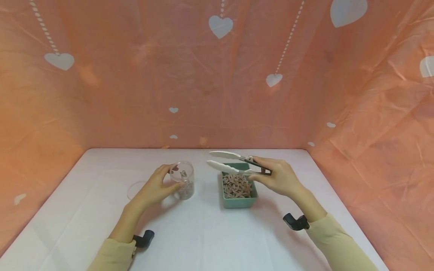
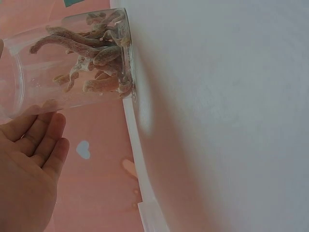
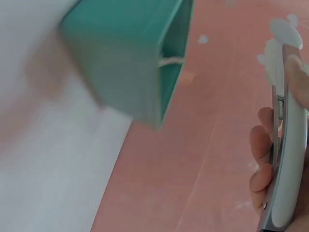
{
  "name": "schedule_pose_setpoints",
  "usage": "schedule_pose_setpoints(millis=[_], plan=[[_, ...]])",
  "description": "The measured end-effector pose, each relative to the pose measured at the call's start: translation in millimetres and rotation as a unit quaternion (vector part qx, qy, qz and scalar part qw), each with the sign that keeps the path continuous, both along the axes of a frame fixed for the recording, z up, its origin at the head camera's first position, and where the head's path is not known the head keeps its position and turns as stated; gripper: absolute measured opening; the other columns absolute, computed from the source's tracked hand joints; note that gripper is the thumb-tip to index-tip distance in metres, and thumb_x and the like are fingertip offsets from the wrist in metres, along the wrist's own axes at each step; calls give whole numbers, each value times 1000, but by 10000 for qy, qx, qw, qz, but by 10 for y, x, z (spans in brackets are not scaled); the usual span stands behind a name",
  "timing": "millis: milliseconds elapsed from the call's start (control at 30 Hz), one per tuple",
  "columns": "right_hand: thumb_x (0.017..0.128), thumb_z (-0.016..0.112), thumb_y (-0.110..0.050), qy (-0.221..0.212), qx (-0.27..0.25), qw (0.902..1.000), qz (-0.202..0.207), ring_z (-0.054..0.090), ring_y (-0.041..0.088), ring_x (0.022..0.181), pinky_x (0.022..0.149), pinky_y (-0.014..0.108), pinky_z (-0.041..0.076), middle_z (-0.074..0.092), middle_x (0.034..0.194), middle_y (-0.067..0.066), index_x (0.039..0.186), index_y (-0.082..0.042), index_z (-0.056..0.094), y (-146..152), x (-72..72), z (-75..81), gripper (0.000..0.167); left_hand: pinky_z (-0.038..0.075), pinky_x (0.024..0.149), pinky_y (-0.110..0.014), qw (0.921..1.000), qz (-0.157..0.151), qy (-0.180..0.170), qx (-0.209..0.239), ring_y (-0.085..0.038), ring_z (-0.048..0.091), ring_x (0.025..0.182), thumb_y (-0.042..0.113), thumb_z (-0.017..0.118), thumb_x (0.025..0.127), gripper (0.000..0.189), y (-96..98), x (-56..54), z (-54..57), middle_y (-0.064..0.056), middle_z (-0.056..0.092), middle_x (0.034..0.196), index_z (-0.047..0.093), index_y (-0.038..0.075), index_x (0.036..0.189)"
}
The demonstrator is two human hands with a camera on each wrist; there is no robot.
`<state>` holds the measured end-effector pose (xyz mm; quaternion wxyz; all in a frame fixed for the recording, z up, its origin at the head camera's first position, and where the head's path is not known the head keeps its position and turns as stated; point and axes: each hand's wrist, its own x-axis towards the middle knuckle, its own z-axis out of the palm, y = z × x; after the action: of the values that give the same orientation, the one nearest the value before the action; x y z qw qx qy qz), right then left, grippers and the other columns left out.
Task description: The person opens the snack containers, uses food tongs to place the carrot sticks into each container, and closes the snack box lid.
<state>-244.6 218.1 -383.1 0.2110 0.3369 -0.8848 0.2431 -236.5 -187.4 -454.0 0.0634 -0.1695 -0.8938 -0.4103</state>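
My left hand (image 1: pixel 154 188) holds a clear jar (image 1: pixel 188 174) upright on the table, thumb on one side and fingers on the other. Brown, wrinkled, dried-looking strips (image 2: pixel 104 58) lie in the jar's lower part, as the left wrist view shows. In my right hand (image 1: pixel 280 176) is a pair of tongs (image 1: pixel 249 165) with white tips, pointing left. Their tips are spread apart with nothing visible between them. Below the tongs stands a green rectangular box (image 1: pixel 240 203), holding many similar brown strips (image 1: pixel 237 186). The tongs hide part of its far end.
A clear round lid (image 1: pixel 129 191) lies on the white table (image 1: pixel 217 233) left of the jar, partly behind my left hand. Orange cloth (image 1: pixel 190 75) with pale hearts rises at the back and both sides. Each wrist wears a black camera mount (image 1: pixel 145 239).
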Motion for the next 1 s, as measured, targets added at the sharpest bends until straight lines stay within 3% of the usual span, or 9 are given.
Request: schedule_pose_setpoints(millis=[367, 767, 900, 1000], plan=[[76, 93, -31, -392, 832, 9950, -399, 49, 6, 63, 56, 27, 40, 63, 74, -9, 137, -4, 67, 328, -50, -72, 71, 35, 116, -65, 10000, 37, 39, 26, -42, 46, 138, 27, 78, 95, 69, -29, 11, -6, -19, 55, 142, 48, -1, 150], [81, 88, -42, -954, 2084, 9721, -509, 47, 7, 63, 55, 30, 41, 57, 73, -9, 142, -8, 64, 373, -112, 21, 74, 34, 116, -64, 9999, -33, 84, 47, -41, 46, 138, 26, 78, 95, 68, -20, 9, 2, -19, 55, 142, 48, -1, 150], [81, 87, -44, -948, 2319, 9665, -548, 68, 21, 83, 65, 41, 55, 76, 105, 6, 142, -7, 63, 344, -123, 37, 75, 34, 116, -65, 10000, -35, 20, 43, -41, 46, 139, 30, 78, 95, 69, -11, 1, -2, -19, 54, 143, 48, -1, 150], [83, 86, -46, -964, 2471, 9626, -550, 72, 34, 108, 78, 52, 59, 71, 132, 13, 142, -6, 63, 320, -132, 59, 75, 34, 116, -65, 10000, -27, 1, 39, -42, 45, 139, 31, 77, 95, 69, -5, -4, -5, -19, 54, 144, 48, 0, 150]])
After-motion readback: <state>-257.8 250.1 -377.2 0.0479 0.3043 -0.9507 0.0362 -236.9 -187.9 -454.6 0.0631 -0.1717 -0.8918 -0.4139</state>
